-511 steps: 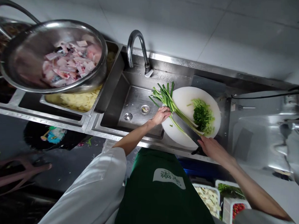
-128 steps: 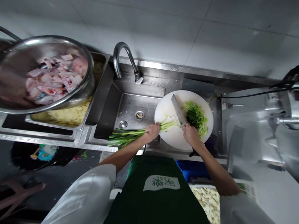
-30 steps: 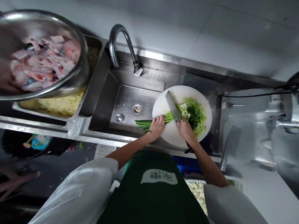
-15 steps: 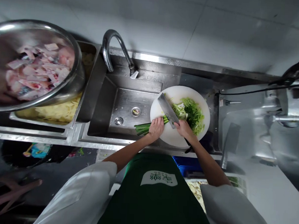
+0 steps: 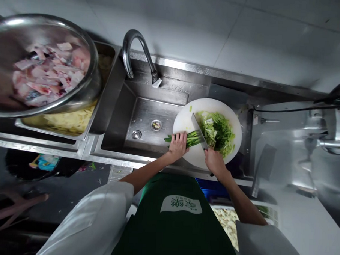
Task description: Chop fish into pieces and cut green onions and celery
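A round white cutting board [image 5: 187, 120] lies over the right edge of a steel sink. On it my left hand [image 5: 177, 144] presses down a bunch of green onions [image 5: 192, 138], fingers curled over the stalks. My right hand [image 5: 214, 161] grips the handle of a cleaver [image 5: 198, 130], whose blade stands on the stalks just right of my left fingers. A heap of chopped greens [image 5: 218, 131] lies on the board to the right of the blade.
A sink basin [image 5: 147, 128] with a curved tap [image 5: 134, 50] is left of the board. Far left, a steel bowl of raw meat pieces [image 5: 45, 71] sits above a tray of pale slices [image 5: 71, 121]. Steel counter [image 5: 298, 148] lies right; bins of vegetables [image 5: 228, 220] below.
The uncut bunch has grown shorter and the chopped heap larger. My left hand has slid the stalks right under the cleaver, which keeps cutting beside my fingers.
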The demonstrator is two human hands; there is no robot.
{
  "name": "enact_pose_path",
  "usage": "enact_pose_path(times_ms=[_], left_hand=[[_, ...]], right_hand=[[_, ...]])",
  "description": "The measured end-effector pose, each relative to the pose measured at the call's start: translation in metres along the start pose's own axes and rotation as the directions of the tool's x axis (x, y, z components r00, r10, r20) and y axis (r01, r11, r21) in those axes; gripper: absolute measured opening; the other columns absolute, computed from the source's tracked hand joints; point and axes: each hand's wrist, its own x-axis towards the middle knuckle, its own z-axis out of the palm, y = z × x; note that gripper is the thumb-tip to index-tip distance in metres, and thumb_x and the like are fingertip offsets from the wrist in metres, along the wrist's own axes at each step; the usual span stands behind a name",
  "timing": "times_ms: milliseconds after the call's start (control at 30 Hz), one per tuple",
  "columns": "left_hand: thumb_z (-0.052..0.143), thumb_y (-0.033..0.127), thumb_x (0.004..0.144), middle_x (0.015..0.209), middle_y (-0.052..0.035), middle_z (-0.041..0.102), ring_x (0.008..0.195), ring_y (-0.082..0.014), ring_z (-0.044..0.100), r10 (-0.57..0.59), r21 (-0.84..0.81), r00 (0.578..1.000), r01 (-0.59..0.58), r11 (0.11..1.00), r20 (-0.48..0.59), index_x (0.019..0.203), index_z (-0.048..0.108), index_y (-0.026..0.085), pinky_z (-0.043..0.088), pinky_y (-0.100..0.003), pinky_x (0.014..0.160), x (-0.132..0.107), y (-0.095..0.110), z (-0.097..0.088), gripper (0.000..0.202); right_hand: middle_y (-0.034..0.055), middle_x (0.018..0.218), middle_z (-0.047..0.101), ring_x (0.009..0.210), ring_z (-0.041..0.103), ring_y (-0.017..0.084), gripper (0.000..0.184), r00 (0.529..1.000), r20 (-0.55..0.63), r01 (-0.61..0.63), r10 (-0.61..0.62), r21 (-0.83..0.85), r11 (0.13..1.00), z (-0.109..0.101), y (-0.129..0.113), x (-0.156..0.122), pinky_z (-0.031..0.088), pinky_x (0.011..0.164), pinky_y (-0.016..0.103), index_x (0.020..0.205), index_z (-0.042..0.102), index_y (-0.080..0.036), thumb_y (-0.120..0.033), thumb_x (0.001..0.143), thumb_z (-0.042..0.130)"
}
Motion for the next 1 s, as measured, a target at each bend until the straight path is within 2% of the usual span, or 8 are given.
enact_pose_path(times_ms=[133,233,367,467,600,833,900,1000], left_hand=[[0.050,0.034,0.099,0.150,-0.0281,0.054,0.132,-0.0394,0.053,0.046,-0.036,0.999,-0.046,0.998,0.010,0.159,0.040,0.000,0.039,-0.056,0.115,0.010,0.008,0.007,0.069],[0.047,0.036,0.101,0.149,-0.0279,0.055,0.129,-0.0385,0.055,0.011,-0.048,1.000,-0.012,0.999,-0.017,0.160,0.038,0.001,0.040,-0.056,0.114,0.006,0.008,0.002,0.069],[0.045,0.054,0.101,0.152,-0.0316,0.051,0.133,-0.0422,0.052,-0.084,-0.042,0.993,0.081,0.996,-0.081,0.164,0.025,-0.004,0.038,-0.058,0.116,-0.008,0.004,-0.006,0.087],[0.045,0.056,0.101,0.154,-0.0319,0.049,0.136,-0.0435,0.049,-0.114,-0.038,0.990,0.111,0.993,-0.085,0.164,0.023,-0.005,0.037,-0.058,0.117,-0.015,0.003,-0.006,0.091],[0.046,0.048,0.102,0.154,-0.0291,0.050,0.136,-0.0414,0.050,-0.108,-0.061,0.992,0.103,0.993,-0.071,0.163,0.028,-0.002,0.037,-0.056,0.117,-0.012,0.004,0.005,0.081],[0.045,0.033,0.101,0.155,-0.0272,0.051,0.135,-0.0385,0.052,-0.035,-0.112,0.995,0.023,0.993,-0.099,0.163,0.032,0.001,0.042,-0.051,0.112,-0.012,0.002,0.028,0.071],[0.045,0.031,0.101,0.153,-0.0274,0.052,0.133,-0.0391,0.054,-0.035,-0.111,0.994,0.024,0.994,-0.100,0.162,0.034,0.002,0.044,-0.052,0.109,-0.013,0.001,0.028,0.069],[0.046,0.028,0.100,0.150,-0.0275,0.055,0.128,-0.0384,0.056,-0.053,-0.093,0.995,0.045,0.995,-0.090,0.161,0.036,0.001,0.046,-0.051,0.106,-0.007,0.003,0.022,0.067]], right_hand=[[0.0248,0.117,0.074,0.114,0.072,0.030,0.040,1.000,-0.030,-0.004,0.005,0.042,0.999,0.001,-0.015,0.029,0.049,0.093,0.033,0.126,0.064,-0.007,-0.025,0.109,0.033],[0.0239,0.118,0.074,0.114,0.072,0.030,0.038,0.999,-0.049,0.025,-0.023,0.035,0.999,-0.010,-0.014,0.040,0.049,0.093,0.032,0.125,0.064,-0.007,-0.027,0.110,0.035],[0.0226,0.111,0.075,0.108,0.074,0.029,0.037,0.997,-0.074,-0.002,0.000,-0.023,1.000,-0.022,-0.005,0.021,0.049,0.087,0.031,0.124,0.063,-0.009,-0.030,0.110,0.037],[0.0218,0.107,0.076,0.102,0.075,0.029,0.038,0.997,-0.067,0.026,-0.029,-0.043,0.999,-0.018,-0.008,0.000,0.049,0.083,0.030,0.125,0.063,-0.009,-0.030,0.110,0.035],[0.0211,0.110,0.076,0.105,0.074,0.028,0.036,0.996,0.015,0.091,-0.090,-0.048,0.995,-0.005,-0.018,-0.007,0.049,0.084,0.030,0.120,0.066,-0.009,-0.027,0.109,0.037],[0.0225,0.113,0.076,0.107,0.074,0.029,0.039,0.998,0.006,0.068,-0.068,0.017,0.998,0.011,-0.036,0.026,0.049,0.086,0.031,0.124,0.066,-0.008,-0.027,0.110,0.035],[0.0216,0.114,0.076,0.108,0.073,0.029,0.038,0.997,-0.018,0.077,-0.076,0.048,0.996,0.012,-0.033,0.036,0.049,0.087,0.031,0.125,0.066,-0.008,-0.028,0.109,0.038],[0.0191,0.115,0.076,0.109,0.072,0.028,0.036,0.993,-0.027,0.113,-0.112,0.069,0.991,0.006,-0.014,0.043,0.049,0.088,0.031,0.120,0.069,-0.011,-0.031,0.109,0.041]])
